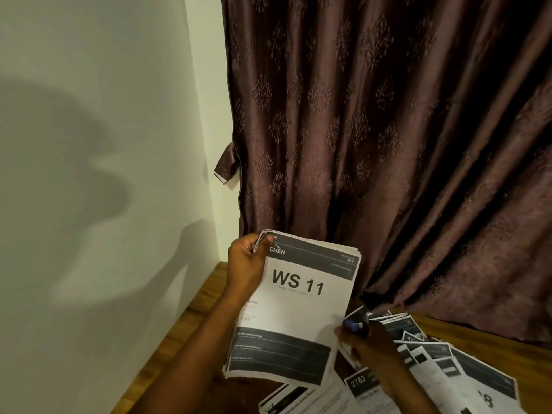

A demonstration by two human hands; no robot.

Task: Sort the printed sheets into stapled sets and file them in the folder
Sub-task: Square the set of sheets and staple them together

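Nearest me, loose sheets lie fanned and overlapping across the wooden bench, unsorted as far as I can judge. My right hand curls round a small dark stapler just beside the bundle's lower right edge. My left hand pinches the top left corner of a thick bundle headed "WS 11", raised upright above the bench. Behind hang the brown curtain and wall. I see no folder, so filing looks untouched.
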